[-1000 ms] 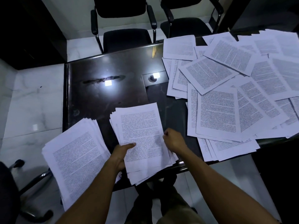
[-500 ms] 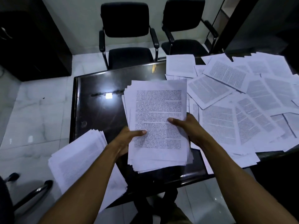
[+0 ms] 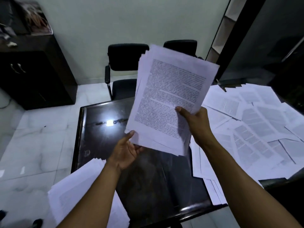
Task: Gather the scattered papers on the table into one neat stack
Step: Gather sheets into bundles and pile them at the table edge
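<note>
1. Lifted clear of the tabletop [image 3: 102, 145] since half a second ago, the bundle of papers [image 3: 169, 99] now hangs in the air, tilted with its top edge toward 1 o'clock; before, it was held low and nearly square to the person.
2. That lift suggests a squaring-up step: the sheets are fanned at their edges, so tapping them true probably comes next.
3. Right hand [image 3: 197, 122], at 3 o'clock of the bundle, grips its lower right side, thumb across the printed face and fingers hidden behind.
4. Left hand [image 3: 126, 150], at 7 o'clock, lies palm up with fingers loosely spread, thumb tip touching the bottom left corner; it supports more than it grips.
5. Both forearms reach up and forward from the bottom of the view.
6. Much work remains: loose sheets [image 3: 256, 129] cover the tabletop at 3 o'clock, and a second pile [image 3: 74, 191] overhangs the near corner at 7 o'clock.
</note>
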Tool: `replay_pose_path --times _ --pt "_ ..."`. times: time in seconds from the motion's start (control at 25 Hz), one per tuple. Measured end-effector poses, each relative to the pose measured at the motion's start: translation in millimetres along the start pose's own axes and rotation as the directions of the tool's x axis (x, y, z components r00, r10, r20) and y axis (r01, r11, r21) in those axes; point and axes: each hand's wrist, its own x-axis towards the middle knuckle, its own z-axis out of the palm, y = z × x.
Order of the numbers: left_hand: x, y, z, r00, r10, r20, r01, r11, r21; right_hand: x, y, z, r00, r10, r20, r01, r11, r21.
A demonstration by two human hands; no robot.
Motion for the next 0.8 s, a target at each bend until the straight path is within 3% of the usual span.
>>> replay_pose_path --times 0.16,0.32,0.52,0.8 --pt "0.4 11.8 52.1 0.975 0.222 -0.018 -0.215 0.912 -0.35 -4.4 -42.5 17.5 0.991 -0.125 -0.042 0.127 0.989 0.073" --pt "6.2 29.8 83.4 0.955 0.289 -0.068 -0.279 0.792 -0.543 -8.8 -53.8 28.4 0.99 -0.138 -0.034 0.14 0.986 0.092" --pt "12.0 33.8 92.8 0.952 0.296 -0.072 -0.293 0.827 -0.479 -8.8 -53.7 35.9 0.997 -0.078 0.005 0.077 0.995 0.07" --pt "10.5 75.4 60.7 0.957 0.282 -0.067 -0.284 0.958 -0.026 8.1 -64.4 14.8 1.0 0.007 0.005 -0.007 0.998 0.065"
